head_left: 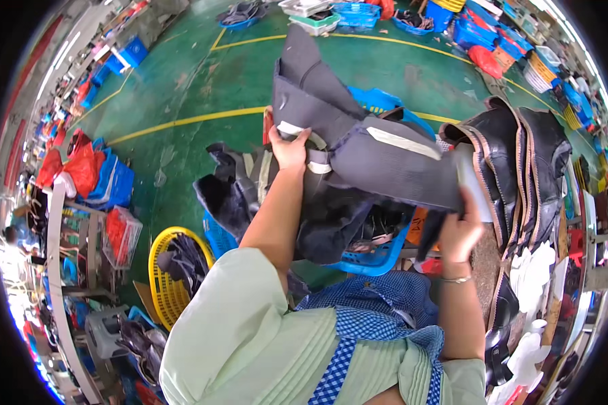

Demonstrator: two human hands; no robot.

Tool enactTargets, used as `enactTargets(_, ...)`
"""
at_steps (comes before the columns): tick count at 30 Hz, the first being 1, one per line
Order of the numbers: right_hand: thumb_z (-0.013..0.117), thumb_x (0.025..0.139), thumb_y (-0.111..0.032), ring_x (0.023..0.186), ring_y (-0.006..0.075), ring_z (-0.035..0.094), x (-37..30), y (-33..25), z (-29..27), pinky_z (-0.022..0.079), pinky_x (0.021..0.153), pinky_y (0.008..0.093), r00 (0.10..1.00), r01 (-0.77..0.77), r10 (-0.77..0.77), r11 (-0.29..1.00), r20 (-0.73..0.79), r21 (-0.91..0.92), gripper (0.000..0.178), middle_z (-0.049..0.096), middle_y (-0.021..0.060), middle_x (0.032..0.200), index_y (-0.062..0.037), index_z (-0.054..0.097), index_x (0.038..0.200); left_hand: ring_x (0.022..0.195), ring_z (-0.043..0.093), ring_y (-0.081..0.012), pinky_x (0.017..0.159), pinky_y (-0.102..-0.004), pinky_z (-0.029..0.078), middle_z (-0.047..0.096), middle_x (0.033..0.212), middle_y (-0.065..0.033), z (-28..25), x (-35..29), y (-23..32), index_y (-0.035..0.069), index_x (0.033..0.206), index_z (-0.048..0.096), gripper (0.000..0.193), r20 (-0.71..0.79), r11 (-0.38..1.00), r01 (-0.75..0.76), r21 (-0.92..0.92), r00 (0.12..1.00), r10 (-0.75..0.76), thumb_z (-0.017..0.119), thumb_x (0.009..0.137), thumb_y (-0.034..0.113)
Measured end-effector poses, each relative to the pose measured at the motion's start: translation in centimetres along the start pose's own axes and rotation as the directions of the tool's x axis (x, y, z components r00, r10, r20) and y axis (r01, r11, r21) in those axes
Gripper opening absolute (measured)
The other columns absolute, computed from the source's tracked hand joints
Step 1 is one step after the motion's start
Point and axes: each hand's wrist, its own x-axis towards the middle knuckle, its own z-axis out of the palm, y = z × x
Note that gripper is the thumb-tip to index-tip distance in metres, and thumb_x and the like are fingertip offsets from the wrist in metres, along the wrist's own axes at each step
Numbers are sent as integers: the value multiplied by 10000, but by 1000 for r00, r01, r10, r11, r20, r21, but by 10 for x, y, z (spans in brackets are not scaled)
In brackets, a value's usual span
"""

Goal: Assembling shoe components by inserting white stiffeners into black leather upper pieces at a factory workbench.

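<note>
A dark grey boot upper (pixel 392 162) with pale strips on it is held up in front of me, its tall shaft stretching to the right. My left hand (pixel 290 148) is closed around its left part, thumb showing on the near side. My right hand (pixel 461 233) grips the right end of the shaft, partly blurred by motion; a pale smeared shape beside it cannot be made out. Below, more dark fleece-lined uppers (pixel 331 229) hang over a blue basket (pixel 378 260) in front of my lap. Beside my right hand lies a stack of black boot uppers (pixel 520 169).
A yellow basket (pixel 157 270) with dark pieces stands at my left. White cut pieces (pixel 530 283) lie on the bench at the right. Farther left are a blue crate (pixel 115 179) with red bags and a metal rack (pixel 57 270). Green floor (pixel 175 88) carries yellow lines.
</note>
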Motion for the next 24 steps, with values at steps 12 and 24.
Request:
enactTargets(12,585,726,-84,1039,318,606,-8,-134,-4,506,878,400,677,732,-652,643,340,-225,479,610,148,1174,-120,659,1198,1086,533,-229,919,-421,463,552,1182,-117,36,-64,69,68,1362,404,583,555,984,37,175,822,-130,565,881,357)
enactTargets(24,550,822,-102,1409,269,277,-76,-40,90,346,1017,595,411,702,-230,697,882,-146,657,277,66,1539,-224,375,1443,1031,574,-200,909,-364,478,592,1089,-43,22,17,137,105,1257,493,520,361,764,336,-550,921,-145,700,801,-34)
